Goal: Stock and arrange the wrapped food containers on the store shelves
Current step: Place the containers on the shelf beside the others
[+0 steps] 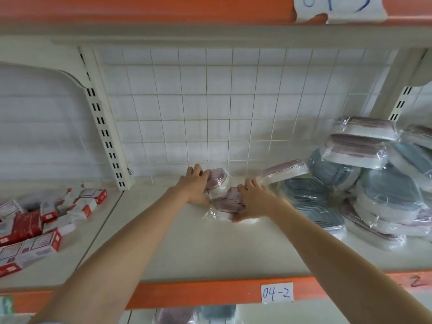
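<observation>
Reaching deep into the shelf (187, 249) marked 04-2, I have both hands on two small wrapped containers near the back grid (210, 101). My left hand (195, 187) is curled over the container with the pink lid (218, 181), which is tipped up on its edge; the fingers wrap its far side and the thumb side is hidden under my palm. My right hand (253, 202) lies over a second pink-lidded container (230, 201) that rests flatter on the shelf, touching the first; the fingers bend over its right end, and I cannot tell how firmly they clamp it.

These feel like light things, I judge: thin plastic tubs, stiff enough to keep their shape. The loose clear wrap is the trouble. It looks slick and bunches at the corners, so a pinch on the film alone would likely slide or tear. Better to take hold across the rim, where lid meets tub, with fingers on one long side and thumb on the other.

To my right a pile of wrapped containers (364, 171) with blue and pink lids leans untidily, one slim pack (285, 170) sloping down just beside my right hand. It could slip if nudged. Far left, red and white boxes (35, 228) lie scattered in the next bay.
</observation>
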The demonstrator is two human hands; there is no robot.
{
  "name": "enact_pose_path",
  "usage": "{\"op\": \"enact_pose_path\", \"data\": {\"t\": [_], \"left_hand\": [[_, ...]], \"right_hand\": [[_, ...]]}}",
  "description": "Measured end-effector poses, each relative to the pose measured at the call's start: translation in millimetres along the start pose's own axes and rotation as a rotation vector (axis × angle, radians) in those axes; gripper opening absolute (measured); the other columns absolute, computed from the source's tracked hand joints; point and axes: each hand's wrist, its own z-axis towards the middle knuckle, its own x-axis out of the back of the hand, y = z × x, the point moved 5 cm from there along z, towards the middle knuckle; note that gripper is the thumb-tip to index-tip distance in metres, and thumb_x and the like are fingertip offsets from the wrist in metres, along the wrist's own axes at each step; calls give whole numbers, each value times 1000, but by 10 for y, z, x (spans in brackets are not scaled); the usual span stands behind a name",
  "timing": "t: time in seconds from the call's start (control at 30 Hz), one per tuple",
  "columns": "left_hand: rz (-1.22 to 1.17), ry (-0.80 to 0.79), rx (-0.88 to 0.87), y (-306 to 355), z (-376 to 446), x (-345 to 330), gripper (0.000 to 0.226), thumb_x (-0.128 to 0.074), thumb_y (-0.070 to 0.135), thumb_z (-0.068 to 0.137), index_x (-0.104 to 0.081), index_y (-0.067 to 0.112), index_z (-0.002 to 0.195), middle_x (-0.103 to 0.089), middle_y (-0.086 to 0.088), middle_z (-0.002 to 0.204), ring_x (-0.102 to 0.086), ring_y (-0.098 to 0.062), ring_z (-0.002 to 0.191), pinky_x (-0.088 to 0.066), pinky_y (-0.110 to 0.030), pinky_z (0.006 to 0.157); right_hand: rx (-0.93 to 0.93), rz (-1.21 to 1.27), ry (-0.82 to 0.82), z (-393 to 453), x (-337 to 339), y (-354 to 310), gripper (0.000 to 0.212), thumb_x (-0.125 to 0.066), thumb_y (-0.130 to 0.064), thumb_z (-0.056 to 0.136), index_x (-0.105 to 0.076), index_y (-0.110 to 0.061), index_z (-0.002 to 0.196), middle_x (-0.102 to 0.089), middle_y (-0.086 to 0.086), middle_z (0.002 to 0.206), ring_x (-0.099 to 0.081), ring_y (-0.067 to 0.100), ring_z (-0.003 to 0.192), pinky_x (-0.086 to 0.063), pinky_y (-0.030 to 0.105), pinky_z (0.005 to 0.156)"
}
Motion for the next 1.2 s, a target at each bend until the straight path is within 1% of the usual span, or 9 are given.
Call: {"op": "enact_pose_path", "data": {"t": [0.07, 0.17, 0.3, 0.43, 0.53, 0.63, 0.7, 0.9, 1.2], "left_hand": [[-22, -26, -8, 10, -75, 2, 89, -69, 55, 73, -26, 11, 138, -25, -10, 134, -25, -29, 128, -35, -43, 104], [-114, -75, -39, 32, -226, -12, 87, -67, 44, 81, -20, 2, 141, -13, -13, 149, -12, -27, 142, -26, -38, 112], [-137, -75, -6, 99, -486, 3, 73, -72, 32, 79, -29, -1, 128, -34, -15, 134, -41, -27, 122, -39, -33, 98], [-115, 7, 53, 157, -867, 11, 88, -80, 42, 67, -30, 2, 128, -32, -12, 127, -44, -29, 116, -40, -38, 96], [-97, 138, 189, 133, -1222, -41, 105, -78, 56, 63, -21, 11, 140, -25, -11, 130, -33, -31, 121, -34, -44, 103], [-52, 310, 302, 120, -1551, -39, 113, -75, 65, 57, -19, 16, 143, -24, -10, 127, -27, -29, 119, -34, -46, 100], [-43, 364, 325, 150, -1750, -34, 115, -76, 66, 55, -20, 17, 143, -24, -9, 125, -26, -27, 117, -36, -45, 98], [45, 367, 284, 333, -2198, -73, 116, -76, 64, 56, -21, 14, 145, -26, -9, 126, -28, -27, 117, -35, -45, 99], [14, 299, 280, 518, -2825, -161, 116, -76, 65, 57, -20, 14, 144, -27, -11, 126, -31, -29, 116, -35, -41, 99]], "right_hand": [[19, 56, 5, -51, -19, -42, 93, -68, -65, 68, -36, -5, 131, -37, 9, 128, -31, 27, 125, -32, 37, 104], [56, 98, 8, -150, -58, -91, 91, -68, -63, 69, -35, -5, 131, -39, 8, 129, -35, 26, 123, -33, 34, 103], [95, 56, 37, -337, -127, -171, 96, -60, -69, 71, -30, -4, 135, -37, 9, 133, -34, 26, 123, -32, 36, 101], [105, 33, 72, -560, -178, -223, 101, -55, -72, 72, -22, -6, 140, -34, 10, 137, -32, 28, 126, -30, 40, 102], [97, 79, 82, -707, -198, -271, 100, -58, -71, 71, -24, -7, 139, -35, 10, 135, -33, 28, 125, -29, 40, 103], [34, 141, 142, -805, -163, -301, 98, -64, -68, 68, -30, -6, 136, -39, 10, 133, -35, 28, 125, -30, 39, 103], [-21, 140, 190, -878, -114, -292, 96, -66, -66, 68, -31, -6, 135, -39, 10, 133, -34, 27, 126, -30, 38, 103], [-24, 74, 389, -1228, 92, -372, 85, -66, -58, 70, -35, -5, 129, -42, 10, 127, -37, 27, 118, -30, 36, 97], [-19, 35, 402, -1888, 3, -614, 83, -68, -59, 67, -37, -8, 125, -43, 8, 124, -38, 28, 116, -29, 35, 95]]}}
